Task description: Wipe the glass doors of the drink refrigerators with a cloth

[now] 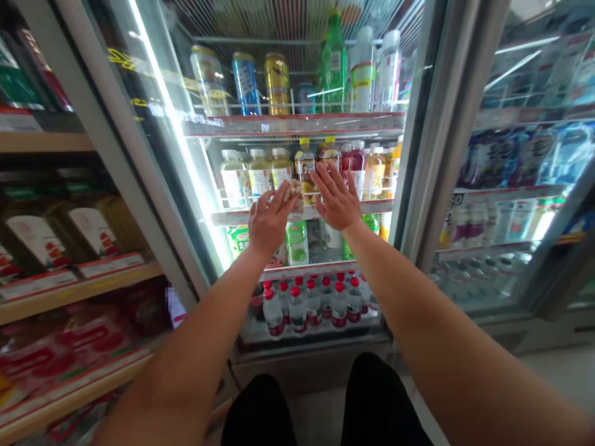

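Observation:
Both arms reach forward to a lit drinks fridge. In my left hand is a crumpled light-coloured cloth, pinched between thumb and fingers at the height of the middle shelf. My right hand is beside it, fingers stretched out and apart, palm toward the bottles, holding nothing. Behind the hands are yellow-capped bottles and white-capped bottles. Whether either hand touches a glass pane or hovers before the shelf, I cannot tell.
Cans and a green bottle stand on the upper shelf, red-capped water bottles at the bottom. A metal door frame borders the right side. Wooden shelves with large juice bottles are at left.

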### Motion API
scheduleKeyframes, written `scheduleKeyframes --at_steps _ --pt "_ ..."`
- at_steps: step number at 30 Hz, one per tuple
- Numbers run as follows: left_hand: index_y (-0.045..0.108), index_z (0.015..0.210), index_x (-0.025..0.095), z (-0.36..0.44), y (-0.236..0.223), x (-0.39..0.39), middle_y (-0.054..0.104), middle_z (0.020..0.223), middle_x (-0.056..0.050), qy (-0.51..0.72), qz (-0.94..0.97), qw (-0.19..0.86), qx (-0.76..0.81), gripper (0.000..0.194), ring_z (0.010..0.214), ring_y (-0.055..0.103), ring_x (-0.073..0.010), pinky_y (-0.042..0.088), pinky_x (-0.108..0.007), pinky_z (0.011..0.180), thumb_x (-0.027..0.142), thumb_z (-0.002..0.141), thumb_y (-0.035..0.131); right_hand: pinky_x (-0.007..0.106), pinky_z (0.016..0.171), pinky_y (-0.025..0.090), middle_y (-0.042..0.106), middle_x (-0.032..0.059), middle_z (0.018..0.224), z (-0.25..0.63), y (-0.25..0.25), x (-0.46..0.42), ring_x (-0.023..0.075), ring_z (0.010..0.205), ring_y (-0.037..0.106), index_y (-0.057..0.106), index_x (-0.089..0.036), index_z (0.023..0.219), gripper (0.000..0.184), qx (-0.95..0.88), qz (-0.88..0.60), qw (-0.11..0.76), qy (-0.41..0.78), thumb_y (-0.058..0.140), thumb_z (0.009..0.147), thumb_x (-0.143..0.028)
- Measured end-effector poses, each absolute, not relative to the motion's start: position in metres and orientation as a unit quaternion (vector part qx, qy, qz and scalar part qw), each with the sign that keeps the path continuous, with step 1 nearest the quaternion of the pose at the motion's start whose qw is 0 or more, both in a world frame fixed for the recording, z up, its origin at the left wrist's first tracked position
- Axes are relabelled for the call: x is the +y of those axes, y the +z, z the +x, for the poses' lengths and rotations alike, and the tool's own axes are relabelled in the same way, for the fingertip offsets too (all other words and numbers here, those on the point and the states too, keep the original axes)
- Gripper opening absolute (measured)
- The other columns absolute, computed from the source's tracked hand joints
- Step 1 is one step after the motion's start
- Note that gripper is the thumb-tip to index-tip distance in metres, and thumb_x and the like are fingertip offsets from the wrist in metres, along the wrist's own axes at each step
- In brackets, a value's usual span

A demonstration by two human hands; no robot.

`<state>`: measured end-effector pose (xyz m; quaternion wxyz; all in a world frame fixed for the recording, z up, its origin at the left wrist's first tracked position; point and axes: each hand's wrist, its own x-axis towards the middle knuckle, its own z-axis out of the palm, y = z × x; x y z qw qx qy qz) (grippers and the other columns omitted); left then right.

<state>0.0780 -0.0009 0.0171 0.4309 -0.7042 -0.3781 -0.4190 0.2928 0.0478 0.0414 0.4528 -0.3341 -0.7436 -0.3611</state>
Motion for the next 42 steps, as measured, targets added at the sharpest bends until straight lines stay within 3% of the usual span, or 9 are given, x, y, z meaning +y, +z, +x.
scheduleKeyframes --at_steps 3,8,13,16,21,24,30,36,42 --pt "0.063 0.137 0.032 0.086 0.008 -0.002 0.049 0.154 -0.003 -0.437 -0.681 0.449 -0.379 0.041 0.133 0.052 -0.0280 0.046 -0.050 0.110 0.018 0.102 0.046 0.055 0.129 0.008 0.025 0.0016 0.167 0.293 0.041 0.047 0.0231 0.157 0.017 0.028 -0.025 0.160 0.056 -0.746 -0.335 0.452 -0.357 0.031 0.105 -0.033" --pt "0.069 0.125 0.032 0.086 -0.010 -0.012 0.060 0.145 0.002 -0.287 -0.794 0.470 -0.256 0.033 0.123 0.059 -0.0242 0.056 -0.042 0.096 0.017 0.101 0.051 0.056 0.130 0.009 0.026 0.0005 0.167 0.292 0.041 0.049 0.0230 0.157 0.017 0.025 -0.027 0.161 0.058 -0.747 -0.338 0.455 -0.348 0.032 0.104 -0.026" --pt "0.066 0.131 0.027 0.059 0.031 -0.003 0.051 0.153 0.001 -0.426 -0.703 0.460 -0.335 0.040 0.130 0.049 -0.0293 0.050 -0.051 0.106 0.013 0.099 0.046 0.056 0.130 0.010 0.026 0.0001 0.167 0.293 0.040 0.050 0.0236 0.157 0.017 0.024 -0.028 0.161 0.060 -0.749 -0.334 0.456 -0.347 0.034 0.102 -0.022" --pt "0.061 0.137 0.024 0.057 0.029 -0.002 0.045 0.158 -0.003 -0.465 -0.669 0.455 -0.361 0.044 0.133 0.046 -0.0316 0.047 -0.055 0.109 0.012 0.099 0.043 0.056 0.130 0.010 0.026 0.0002 0.167 0.293 0.040 0.050 0.0236 0.157 0.018 0.024 -0.027 0.161 0.061 -0.748 -0.331 0.459 -0.347 0.035 0.102 -0.022" --pt "0.072 0.119 0.035 0.068 -0.005 -0.015 0.064 0.139 0.003 -0.289 -0.809 0.439 -0.262 0.038 0.119 0.062 -0.0212 0.055 -0.039 0.101 0.014 0.099 0.049 0.055 0.130 0.010 0.028 -0.0002 0.166 0.292 0.040 0.051 0.0224 0.157 0.019 0.028 -0.026 0.160 0.057 -0.743 -0.332 0.464 -0.350 0.032 0.103 -0.023" --pt "0.072 0.119 0.037 0.063 0.010 -0.014 0.062 0.141 0.004 -0.223 -0.847 0.430 -0.219 0.038 0.125 0.060 -0.0203 0.054 -0.038 0.102 0.013 0.098 0.051 0.055 0.129 0.011 0.028 0.0000 0.166 0.292 0.040 0.050 0.0224 0.156 0.020 0.028 -0.027 0.160 0.057 -0.743 -0.333 0.462 -0.350 0.032 0.103 -0.023" --pt "0.066 0.131 0.025 0.058 0.038 -0.003 0.049 0.155 -0.007 -0.427 -0.699 0.465 -0.335 0.042 0.138 0.047 -0.0271 0.044 -0.049 0.114 0.008 0.098 0.046 0.055 0.129 0.010 0.027 0.0008 0.167 0.293 0.039 0.050 0.0226 0.157 0.018 0.027 -0.025 0.160 0.058 -0.740 -0.332 0.456 -0.366 0.033 0.102 -0.022" --pt "0.070 0.121 0.036 0.059 0.032 -0.010 0.062 0.142 0.003 -0.276 -0.822 0.439 -0.234 0.032 0.129 0.057 -0.0219 0.053 -0.042 0.106 0.019 0.100 0.055 0.053 0.130 0.009 0.027 0.0010 0.167 0.293 0.037 0.053 0.0219 0.157 0.019 0.026 -0.024 0.161 0.058 -0.728 -0.326 0.460 -0.390 0.032 0.103 -0.024" --pt "0.068 0.129 0.023 0.057 0.071 0.001 0.049 0.155 -0.004 -0.413 -0.707 0.478 -0.318 0.041 0.133 0.048 -0.0267 0.047 -0.050 0.111 0.012 0.101 0.040 0.053 0.129 0.008 0.026 0.0009 0.167 0.293 0.038 0.054 0.0232 0.157 0.017 0.021 -0.025 0.162 0.061 -0.735 -0.332 0.452 -0.381 0.034 0.103 -0.023"
